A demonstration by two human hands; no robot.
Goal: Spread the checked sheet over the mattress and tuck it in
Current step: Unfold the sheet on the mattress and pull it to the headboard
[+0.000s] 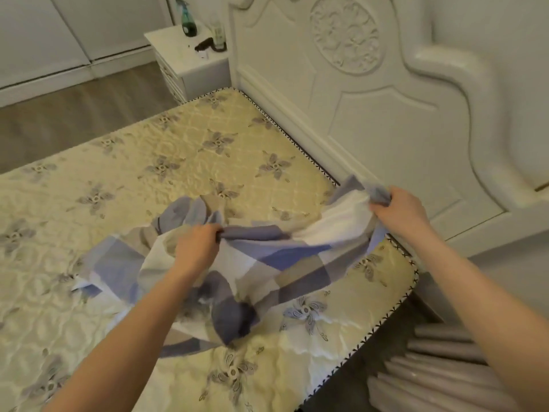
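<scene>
The checked sheet [267, 263], in blue, grey and white squares, lies bunched on the near right part of the mattress [148, 179], a cream quilted one with grey flower motifs. My left hand [197, 246] grips a gathered fold in the middle of the sheet. My right hand [396, 208] grips a corner of it, lifted near the mattress's head end by the headboard. Most of the mattress lies bare to the left and behind.
A white carved headboard [371, 114] stands along the right. A white bedside cabinet [190, 63] at the back holds a spray bottle [187, 19] and small items. Wooden floor lies behind the bed. A grey ribbed object [439, 373] sits at the lower right beside the bed.
</scene>
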